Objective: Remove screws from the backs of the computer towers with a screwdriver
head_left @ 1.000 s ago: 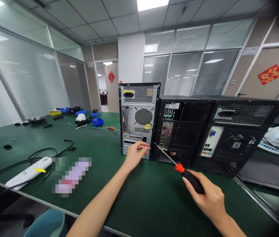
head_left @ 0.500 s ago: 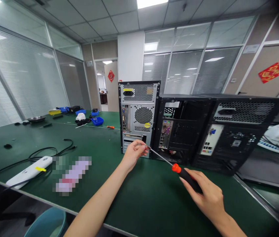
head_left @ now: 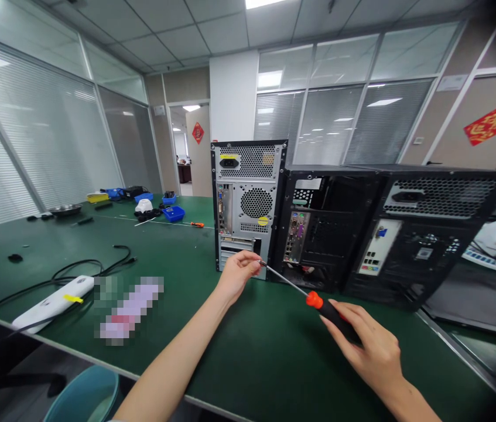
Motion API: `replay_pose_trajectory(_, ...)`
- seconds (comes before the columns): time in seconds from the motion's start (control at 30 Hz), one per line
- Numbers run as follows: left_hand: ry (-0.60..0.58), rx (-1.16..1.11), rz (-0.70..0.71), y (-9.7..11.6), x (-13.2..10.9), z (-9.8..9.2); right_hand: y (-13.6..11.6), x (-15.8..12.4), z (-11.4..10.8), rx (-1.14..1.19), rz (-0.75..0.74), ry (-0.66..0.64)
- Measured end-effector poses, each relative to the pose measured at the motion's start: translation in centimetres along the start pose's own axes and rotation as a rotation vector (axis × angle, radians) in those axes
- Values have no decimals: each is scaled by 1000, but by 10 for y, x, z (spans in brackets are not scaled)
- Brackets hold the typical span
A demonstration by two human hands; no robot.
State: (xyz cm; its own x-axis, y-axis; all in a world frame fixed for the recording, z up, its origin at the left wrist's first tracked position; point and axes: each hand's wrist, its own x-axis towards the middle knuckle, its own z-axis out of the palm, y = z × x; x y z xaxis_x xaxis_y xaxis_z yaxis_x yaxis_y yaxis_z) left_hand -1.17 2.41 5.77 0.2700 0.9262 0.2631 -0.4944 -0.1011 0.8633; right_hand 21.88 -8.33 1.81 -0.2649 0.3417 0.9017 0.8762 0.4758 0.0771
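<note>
My right hand [head_left: 368, 346] is wrapped round the black and orange handle of a screwdriver [head_left: 313, 299]. Its thin metal shaft slants up and left, and the tip meets the fingertips of my left hand [head_left: 239, 274]. Those fingers are pinched together at the tip; whatever small thing may be between them is too small to make out. Just behind my left hand stands the silver-backed computer case [head_left: 251, 176], upright with its rear panel facing me. The hand covers part of its lower expansion slots.
Two black computer cases [head_left: 333, 234] [head_left: 432, 225] stand to the right. On the green table [head_left: 173, 258] at left lie a white power strip [head_left: 61, 299] and black cables. Blue trays [head_left: 174, 214] and an orange tool [head_left: 197, 225] sit farther back. A teal bin [head_left: 85, 392] stands below the front edge.
The view has shifted slightly. Both hands keep nearly the same pose, with the screwdriver tip still at the left fingertips.
</note>
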Motion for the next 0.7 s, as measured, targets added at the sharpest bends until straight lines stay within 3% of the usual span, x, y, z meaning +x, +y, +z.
replay_pose_trajectory(0.7, 16, 379, 210, 7, 6, -11, 4, 2, -6, -19, 3, -50)
